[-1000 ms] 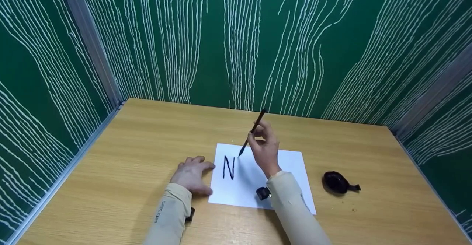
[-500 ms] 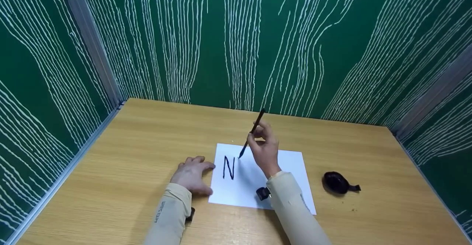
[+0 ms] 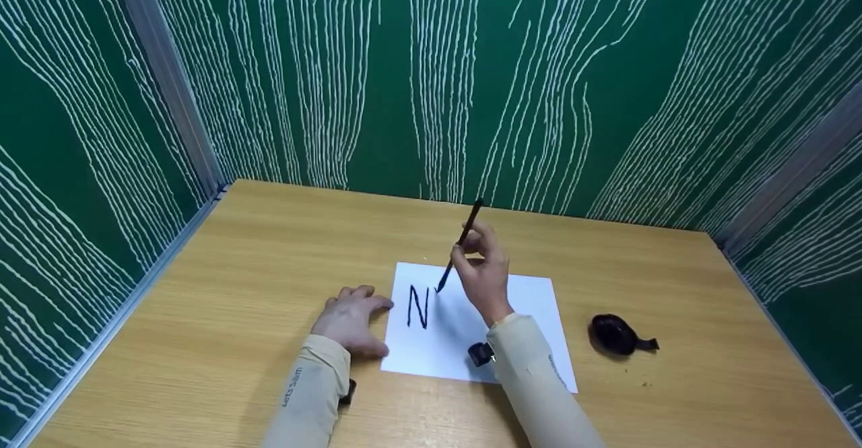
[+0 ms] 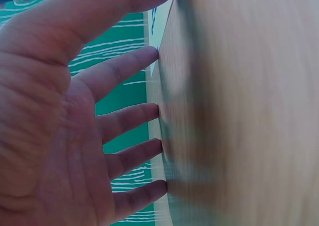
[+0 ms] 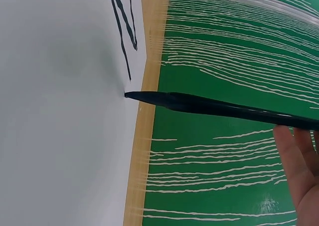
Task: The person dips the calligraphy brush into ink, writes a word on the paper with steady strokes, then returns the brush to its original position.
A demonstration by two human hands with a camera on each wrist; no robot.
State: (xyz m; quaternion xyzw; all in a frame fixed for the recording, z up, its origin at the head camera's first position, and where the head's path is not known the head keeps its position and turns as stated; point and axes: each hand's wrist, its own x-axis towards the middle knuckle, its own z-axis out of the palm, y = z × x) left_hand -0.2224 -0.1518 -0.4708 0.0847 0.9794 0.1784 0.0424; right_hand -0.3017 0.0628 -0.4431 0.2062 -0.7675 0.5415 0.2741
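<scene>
My right hand (image 3: 487,274) pinches a slim black paintbrush (image 3: 473,216) partway up its handle, tilted with the tip down. In the right wrist view the pointed bristles (image 5: 147,97) touch the white paper (image 5: 60,151), close beside a painted black letter N (image 5: 123,26). A short dark mark shows at the tip in the head view. My left hand (image 3: 349,320) lies spread at the paper's left edge. Its fingertips (image 4: 149,54) rest on the wooden table in the left wrist view, and thumb and forefinger reach the sheet's border.
Right of the paper sits a small black bowl (image 3: 613,333) with a short handle, a few specks beside it on the table (image 3: 289,232). Green panels (image 3: 387,84) with white wavy lines enclose the back and both sides. Each wrist wears a small black camera (image 3: 480,354).
The paintbrush tip has come slightly down the paper, and a short dark mark now shows beside the N. My left hand has stayed in place.
</scene>
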